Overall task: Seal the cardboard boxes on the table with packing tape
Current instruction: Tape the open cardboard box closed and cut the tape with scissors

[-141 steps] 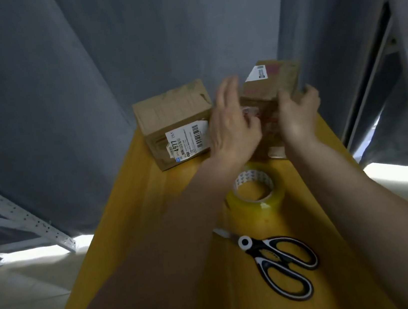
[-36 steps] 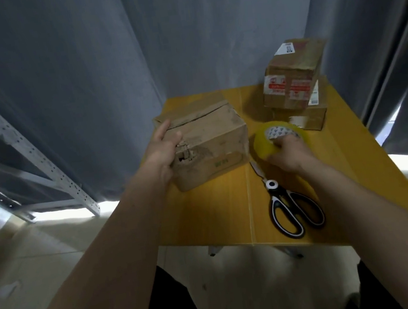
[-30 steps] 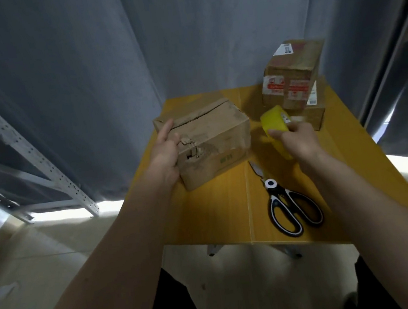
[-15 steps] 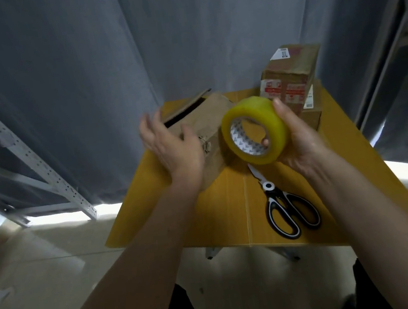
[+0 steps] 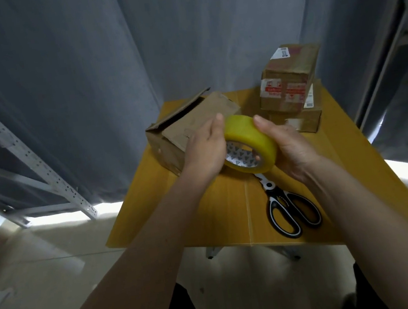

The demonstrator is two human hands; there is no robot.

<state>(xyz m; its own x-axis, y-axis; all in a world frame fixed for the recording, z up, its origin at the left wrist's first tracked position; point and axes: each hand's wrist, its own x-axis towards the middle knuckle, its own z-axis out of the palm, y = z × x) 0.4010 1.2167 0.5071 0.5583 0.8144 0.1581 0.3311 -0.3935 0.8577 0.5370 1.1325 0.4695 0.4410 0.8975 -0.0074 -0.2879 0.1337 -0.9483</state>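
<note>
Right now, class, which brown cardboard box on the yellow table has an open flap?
The large brown cardboard box at the left; its flap stands raised, unlike the two stacked boxes.

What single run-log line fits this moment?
hands: both hold tape roll | box: flap open | scissors: on table

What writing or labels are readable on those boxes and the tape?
Nothing is legible.
Upper stacked box: white label on top and red-printed tape, both blurred.
Lower stacked box: white label, too small.
Tape roll: core shows a printed pattern only.
Open box: no readable text.
</note>
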